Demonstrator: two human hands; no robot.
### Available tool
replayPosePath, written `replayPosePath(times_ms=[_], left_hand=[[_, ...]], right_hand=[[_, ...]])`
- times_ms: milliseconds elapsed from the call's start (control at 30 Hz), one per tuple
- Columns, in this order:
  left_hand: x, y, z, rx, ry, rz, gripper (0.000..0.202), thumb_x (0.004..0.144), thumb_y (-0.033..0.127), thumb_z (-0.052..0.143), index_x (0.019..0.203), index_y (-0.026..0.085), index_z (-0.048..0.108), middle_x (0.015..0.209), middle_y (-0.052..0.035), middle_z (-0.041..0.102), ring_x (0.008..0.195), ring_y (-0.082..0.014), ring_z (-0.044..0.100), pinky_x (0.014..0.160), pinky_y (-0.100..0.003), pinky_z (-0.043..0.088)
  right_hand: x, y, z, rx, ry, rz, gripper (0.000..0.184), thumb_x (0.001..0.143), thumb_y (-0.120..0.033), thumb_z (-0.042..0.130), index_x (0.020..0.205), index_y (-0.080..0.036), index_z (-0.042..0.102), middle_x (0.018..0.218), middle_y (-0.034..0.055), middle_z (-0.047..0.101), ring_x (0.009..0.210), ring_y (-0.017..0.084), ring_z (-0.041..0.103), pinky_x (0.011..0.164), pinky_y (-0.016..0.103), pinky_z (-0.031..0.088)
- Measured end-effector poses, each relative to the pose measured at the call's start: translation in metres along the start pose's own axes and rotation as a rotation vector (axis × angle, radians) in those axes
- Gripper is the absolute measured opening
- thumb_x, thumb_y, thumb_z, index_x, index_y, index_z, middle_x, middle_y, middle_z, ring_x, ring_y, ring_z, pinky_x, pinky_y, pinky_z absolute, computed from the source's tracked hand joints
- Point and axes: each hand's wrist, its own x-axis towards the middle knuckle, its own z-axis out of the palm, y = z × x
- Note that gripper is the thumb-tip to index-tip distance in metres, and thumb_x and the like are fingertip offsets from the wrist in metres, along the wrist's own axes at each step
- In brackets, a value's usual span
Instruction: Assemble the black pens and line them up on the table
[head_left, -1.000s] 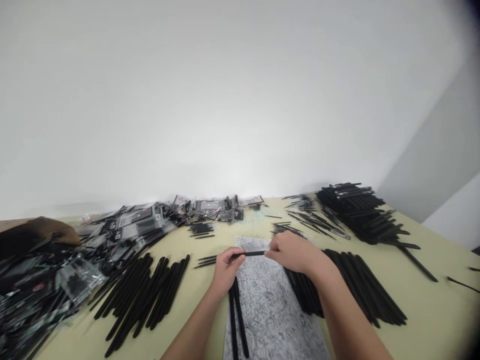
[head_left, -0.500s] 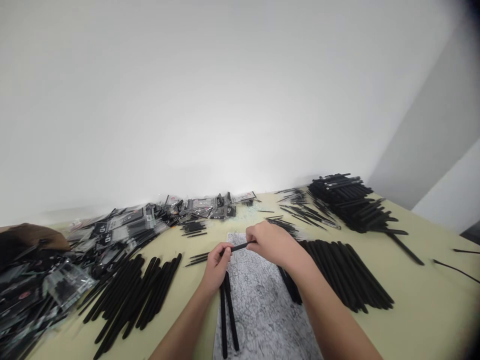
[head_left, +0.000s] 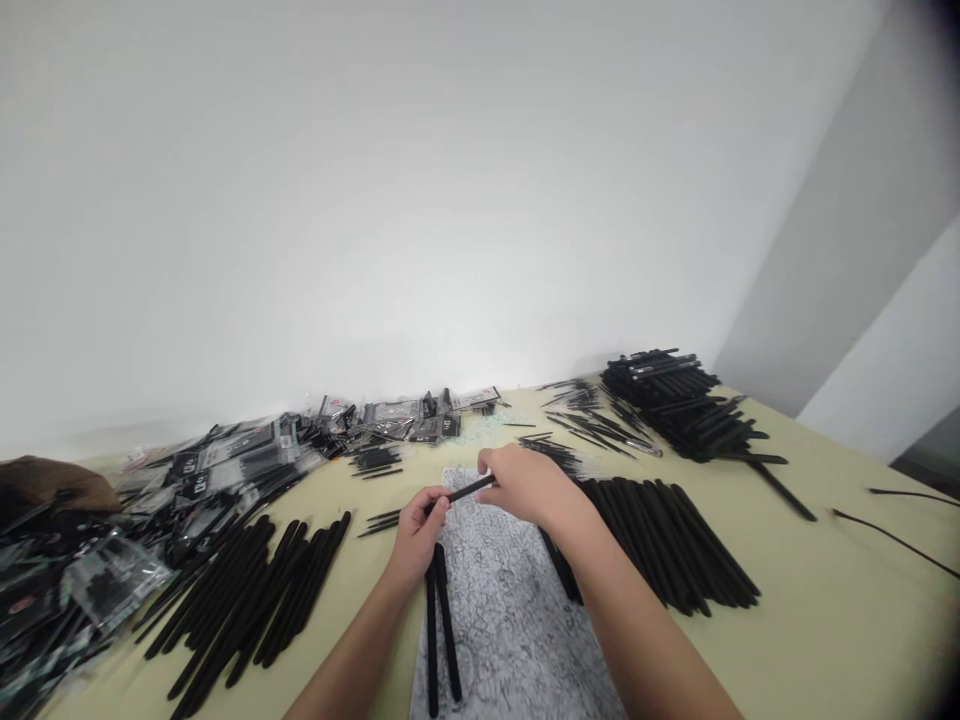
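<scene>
My left hand (head_left: 420,530) is closed around one end of a slim black stick (head_left: 471,489), thumb on top. Its other end rises slightly to the right, into the curled fingers of my right hand (head_left: 521,485). Thin pointed black rods (head_left: 381,522) stick out to the left of my left hand; whether it grips them or they lie behind it, I cannot tell. Two longer black sticks (head_left: 442,630) lie on the grey-patterned board (head_left: 517,620) below my left hand. More dark sticks (head_left: 559,565) lie partly hidden under my right forearm.
Black sticks lie in rows at left (head_left: 255,590) and right (head_left: 675,545). Clear packets (head_left: 232,455) heap along the left and back. Thin rods (head_left: 592,425) and a stick pile (head_left: 660,400) sit at back right. A dark cable (head_left: 892,540) crosses the yellow table's right side.
The whole scene has shifted a little to the left in view. The stick between my hands slants slightly more. Both hands keep their places at its ends.
</scene>
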Motion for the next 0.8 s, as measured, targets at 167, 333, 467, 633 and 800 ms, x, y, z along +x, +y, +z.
replayPosePath(times_ms=[167,333,467,633,800], left_hand=[[0.000,0.001,0.001,-0.023,0.010,-0.012,0.044,0.076,0.058,0.068,0.090,0.016,0.067,0.068,0.0005,0.058,0.061,-0.0116,0.049,0.060,-0.024,0.041],[-0.001,0.003,0.000,0.004,0.022,0.003,0.042,0.075,0.056,0.070,0.089,0.016,0.071,0.071,-0.0012,0.062,0.063,-0.0124,0.049,0.062,-0.024,0.042],[0.000,0.002,0.000,0.039,0.011,0.007,0.039,0.076,0.053,0.068,0.088,0.016,0.072,0.070,-0.0015,0.062,0.063,-0.0131,0.050,0.063,-0.025,0.041],[0.004,-0.002,0.001,-0.018,0.034,-0.040,0.041,0.073,0.053,0.070,0.089,0.015,0.070,0.069,-0.0003,0.061,0.060,-0.0115,0.050,0.059,-0.024,0.040],[0.002,0.001,0.004,-0.034,0.052,-0.044,0.037,0.074,0.050,0.069,0.086,0.016,0.069,0.067,0.0009,0.060,0.058,-0.0104,0.049,0.058,-0.023,0.039]], right_hand=[[-0.001,0.001,-0.002,-0.034,0.013,-0.021,0.020,0.093,-0.028,0.054,0.101,-0.019,0.070,0.100,0.0121,0.072,0.093,0.025,0.069,0.072,0.030,0.044],[0.000,0.002,0.000,-0.038,-0.070,0.036,0.032,0.096,-0.030,0.047,0.103,-0.012,0.072,0.104,0.0189,0.072,0.097,0.028,0.069,0.073,0.032,0.047],[0.004,0.004,0.004,-0.028,-0.088,0.038,0.037,0.098,-0.031,0.042,0.105,-0.012,0.072,0.104,0.0194,0.072,0.098,0.028,0.069,0.074,0.033,0.047],[0.008,0.009,0.008,0.008,-0.033,-0.003,0.027,0.092,-0.034,0.056,0.107,-0.016,0.069,0.107,0.0142,0.071,0.095,0.025,0.068,0.070,0.029,0.044],[0.005,0.013,0.008,-0.027,0.030,-0.060,0.018,0.094,-0.027,0.053,0.100,-0.021,0.068,0.100,0.0084,0.071,0.090,0.021,0.067,0.066,0.026,0.039]])
